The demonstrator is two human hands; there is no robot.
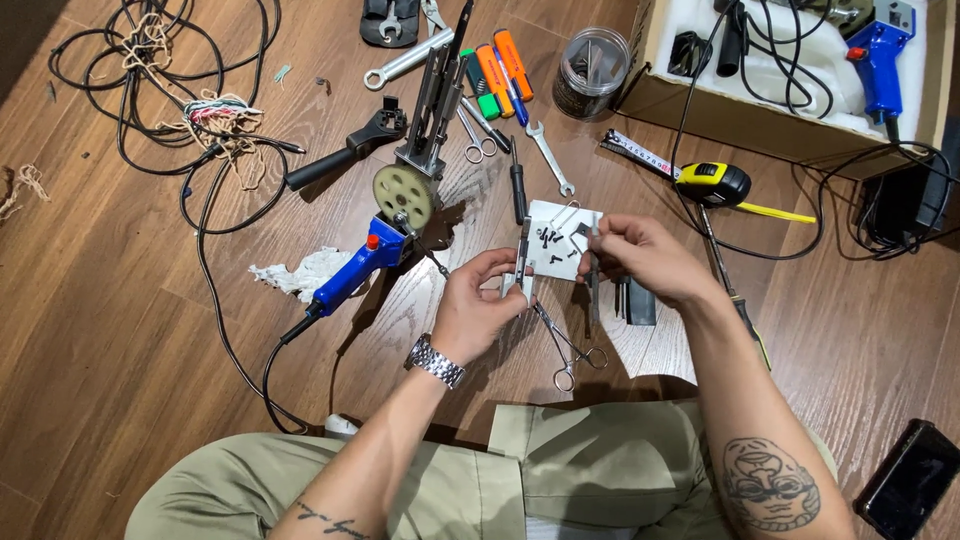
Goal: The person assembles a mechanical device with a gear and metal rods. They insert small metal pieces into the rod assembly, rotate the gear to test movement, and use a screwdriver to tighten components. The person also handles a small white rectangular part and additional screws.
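Wood floor is our workspace: left hand (487, 295) pinches a small metal part (524, 262) over the white tray (560, 215) mid-floor so screws (556, 240) don't roll; right hand (640, 255) grips a thin tool (593, 262).

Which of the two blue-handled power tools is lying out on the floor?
The blue-handled tool with the round cream gear, lying on the wooden floor beside the left hand. The other blue-handled tool sits inside the cardboard box.
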